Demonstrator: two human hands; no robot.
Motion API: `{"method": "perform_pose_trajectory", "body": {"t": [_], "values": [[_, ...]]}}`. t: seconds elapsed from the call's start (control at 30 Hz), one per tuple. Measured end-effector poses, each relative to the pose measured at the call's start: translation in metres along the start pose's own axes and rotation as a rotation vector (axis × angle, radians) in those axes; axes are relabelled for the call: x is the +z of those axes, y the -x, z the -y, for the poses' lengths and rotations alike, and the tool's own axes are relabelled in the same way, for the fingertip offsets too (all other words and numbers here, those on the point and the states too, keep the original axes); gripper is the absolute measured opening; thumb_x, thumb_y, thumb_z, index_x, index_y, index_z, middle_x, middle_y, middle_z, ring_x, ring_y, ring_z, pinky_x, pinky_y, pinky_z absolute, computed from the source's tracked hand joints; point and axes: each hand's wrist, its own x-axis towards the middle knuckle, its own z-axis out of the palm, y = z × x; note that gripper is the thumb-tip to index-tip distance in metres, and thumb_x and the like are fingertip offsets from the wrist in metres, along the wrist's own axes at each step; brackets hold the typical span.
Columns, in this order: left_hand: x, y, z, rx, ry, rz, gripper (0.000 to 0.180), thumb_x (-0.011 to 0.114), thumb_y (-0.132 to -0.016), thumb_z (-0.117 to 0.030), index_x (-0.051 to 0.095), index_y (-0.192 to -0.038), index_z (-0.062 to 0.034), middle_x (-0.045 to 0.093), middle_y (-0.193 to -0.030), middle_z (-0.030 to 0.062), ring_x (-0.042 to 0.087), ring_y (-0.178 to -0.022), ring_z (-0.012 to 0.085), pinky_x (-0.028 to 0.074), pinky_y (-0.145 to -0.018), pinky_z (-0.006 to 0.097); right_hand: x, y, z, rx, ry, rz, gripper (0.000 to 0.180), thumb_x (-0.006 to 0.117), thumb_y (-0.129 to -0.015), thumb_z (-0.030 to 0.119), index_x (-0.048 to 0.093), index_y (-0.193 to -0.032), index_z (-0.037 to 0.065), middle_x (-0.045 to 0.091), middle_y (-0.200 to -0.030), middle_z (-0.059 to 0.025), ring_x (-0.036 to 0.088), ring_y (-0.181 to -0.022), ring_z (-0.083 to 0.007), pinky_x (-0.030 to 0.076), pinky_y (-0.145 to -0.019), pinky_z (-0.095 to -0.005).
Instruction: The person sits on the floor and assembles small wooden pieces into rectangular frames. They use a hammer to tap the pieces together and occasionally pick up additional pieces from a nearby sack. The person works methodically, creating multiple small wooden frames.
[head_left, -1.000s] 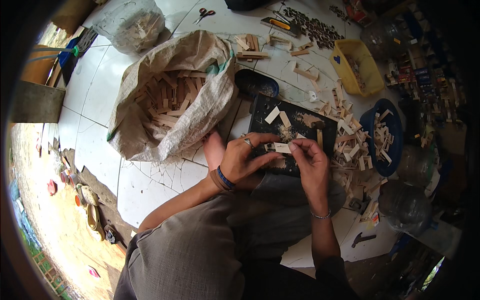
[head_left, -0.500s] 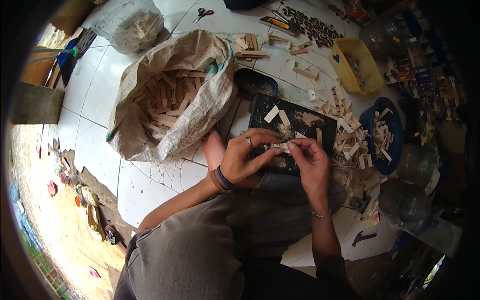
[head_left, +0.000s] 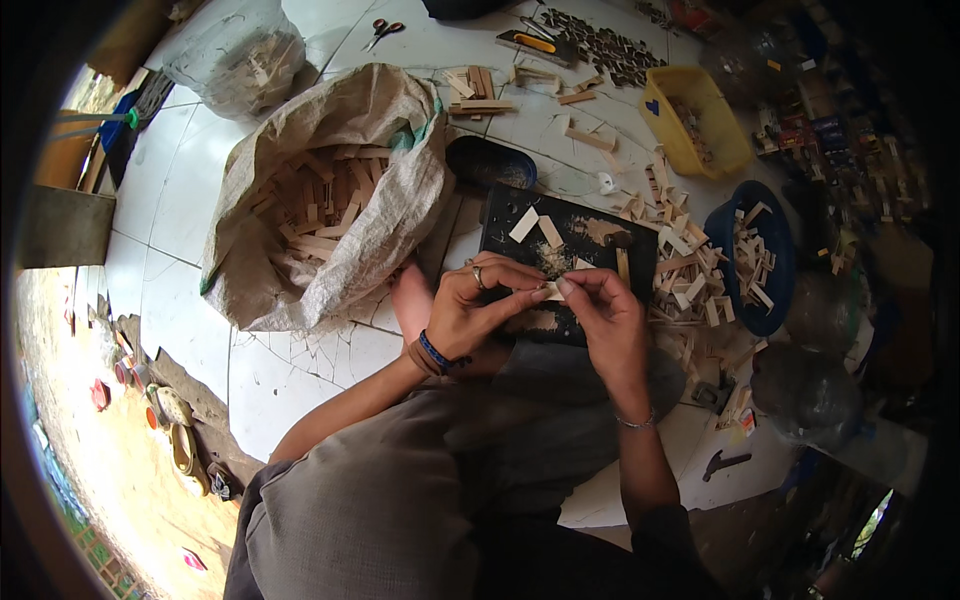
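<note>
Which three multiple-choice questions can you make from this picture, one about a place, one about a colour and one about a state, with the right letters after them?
1. Where does the woven sack of wood strips lie?
A. to the left of the black board
B. inside the yellow tub
C. on the person's lap

2. What colour is the bowl of wood pieces at the right?
A. red
B. blue
C. white

3. How do the hands stand?
A. both flat on the floor
B. both pinch one small wood piece
C. each grips a hammer

Answers: 1 A, the sack lies on the white tiles left of the board. 2 B, its rim is dark blue. 3 B, the left hand and the right hand meet with their fingertips on the piece.
</note>
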Motion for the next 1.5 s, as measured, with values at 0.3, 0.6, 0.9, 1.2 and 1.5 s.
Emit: {"method": "perform_pose_trajectory", "body": {"t": [0.3,0.6,0.9,1.2,1.5], "values": [[-0.002,0.0,0.001,0.03,-0.026,-0.012,0.013,0.081,-0.086,-0.004,0.079,-0.099,-0.0038,0.077,-0.107,0.0082,0.068,-0.105,0.0198,0.051,-0.095,0.033,-0.058,0.023,-0.047,-0.221,0.913,-0.458,0.039,0.075,-0.095,0.035,0.062,-0.11,0.001,0.064,-0.092,-0.0102,0.062,-0.081,-0.0249,0.051,-0.074,-0.0389],[0.0,0.0,0.001,0.02,-0.015,-0.048,0.012,0.082,-0.086,-0.007,0.08,-0.098,-0.0061,0.078,-0.104,0.0052,0.068,-0.104,0.0181,0.052,-0.093,0.033,-0.081,0.059,-0.029,0.1,0.804,-0.228,0.026,0.049,-0.111,0.025,0.052,-0.12,0.001,0.063,-0.087,-0.021,0.063,-0.072,-0.0341,0.05,-0.067,-0.0429],[0.001,0.0,0.004,0.042,-0.026,-0.065,0.014,0.083,-0.086,-0.01,0.08,-0.098,-0.0068,0.079,-0.103,0.0037,0.068,-0.102,0.0175,0.052,-0.092,0.033,-0.062,0.101,0.046,-0.177,0.736,0.107,0.037,0.054,-0.107,0.013,0.054,-0.143,0.005,0.061,-0.069,-0.0147,0.065,-0.058,-0.0237,0.048,-0.057,-0.0364],[0.001,0.002,0.004,0.037,-0.025,-0.063,0.013,0.082,-0.086,-0.01,0.08,-0.099,-0.0071,0.079,-0.103,0.003,0.067,-0.102,0.0176,0.052,-0.092,0.033,-0.057,0.107,0.043,-0.382,0.658,0.038,0.037,0.058,-0.103,0.009,0.055,-0.14,0.004,0.069,-0.08,-0.0186,0.073,-0.067,-0.0316,0.053,-0.059,-0.0378],[0.001,0.002,0.002,0.03,-0.026,-0.063,0.013,0.082,-0.086,-0.01,0.08,-0.099,-0.0077,0.079,-0.103,0.0037,0.067,-0.103,0.018,0.052,-0.092,0.033,-0.055,0.112,0.047,-0.373,0.615,0.035,0.04,0.059,-0.101,0.009,0.054,-0.141,0.003,0.072,-0.094,-0.022,0.074,-0.072,-0.0344,0.055,-0.062,-0.0397]]}}
